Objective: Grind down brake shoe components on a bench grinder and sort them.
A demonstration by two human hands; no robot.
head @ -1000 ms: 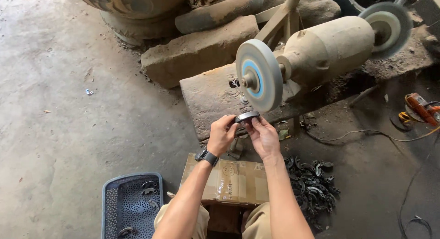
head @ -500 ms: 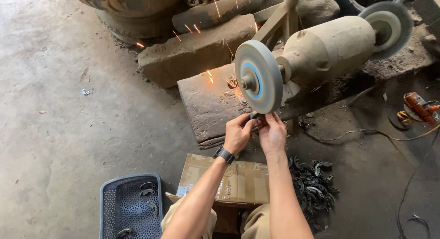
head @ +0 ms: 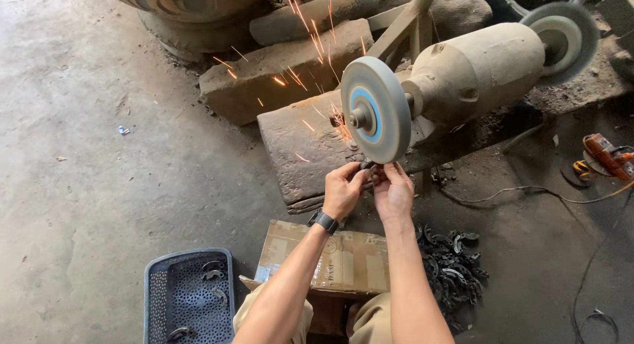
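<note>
- Metal piece [head: 367, 166], small and dark, sits just left of the frame's centre, pinched between the fingertips of both hands and pressed up against the lower rim of the grinding wheel [head: 375, 110]; most of it is hidden by the fingers, so its shape cannot be told.
- Left hand [head: 343, 189] is closed on the piece from the left, fingers curled, with a dark wristwatch [head: 323, 220] on the wrist just below it.
- Right hand [head: 393, 191] is closed on the piece from the right, touching the left hand at the fingertips.
- Sparks [head: 310, 47] fly from the contact point up and to the left, toward the top edge of the frame.
- The wheel is grey with a blue ring round its hub, mounted on a dusty beige motor [head: 479, 73] that runs to the upper right, where a second wheel [head: 560, 35] sits on the other end.
- A worn stone block [head: 297, 146] lies under the wheel, and another block [head: 277, 76] lies behind it toward the upper left.
- A cardboard box [head: 343, 261] sits below the hands, across the person's knees at the bottom centre.
- A heap of dark curved metal parts [head: 452, 271] lies just right of the box.
- A grey perforated plastic basket [head: 188, 298], at the lower left, holds a few of the same parts.
- An orange power tool [head: 607, 156] and a cable lie at the right edge.
</note>
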